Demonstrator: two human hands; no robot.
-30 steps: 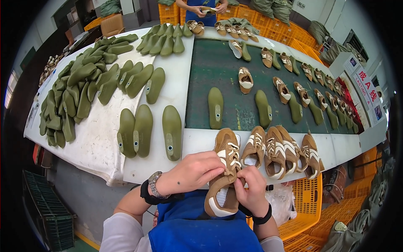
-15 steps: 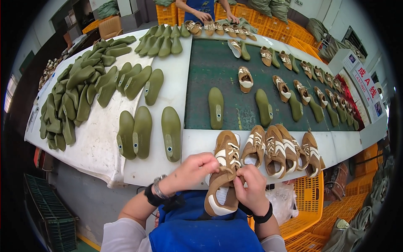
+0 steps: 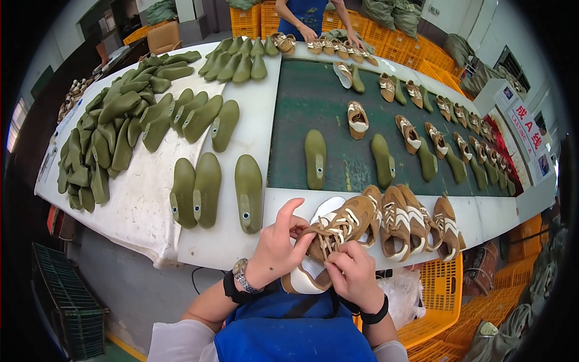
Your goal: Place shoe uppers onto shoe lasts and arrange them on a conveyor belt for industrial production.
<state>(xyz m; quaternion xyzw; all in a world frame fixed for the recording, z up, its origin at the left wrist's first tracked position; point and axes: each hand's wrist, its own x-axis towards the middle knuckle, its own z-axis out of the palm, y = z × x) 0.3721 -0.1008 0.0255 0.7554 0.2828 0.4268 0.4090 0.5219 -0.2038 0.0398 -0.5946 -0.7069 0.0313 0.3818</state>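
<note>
- The brown shoe (image 3: pixel 348 222) slanted over the table's (image 3: pixel 208 250) near edge, toe away rightward.
- Left hand (image 3: pixel 278 248), at its left side, seemingly grasped the tongue.
- Right hand (image 3: pixel 357 274), nearer the laces (image 3: pixel 326 244), pinched them.

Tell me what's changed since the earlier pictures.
The brown shoe in hand has swung its toe rightward, and the right hand has moved onto its laces. Opposite, the co-worker's hands, earlier holding up a shoe, are now at the far row of shoes. Left hand stays at the shoe; green lasts unmoved.
</note>
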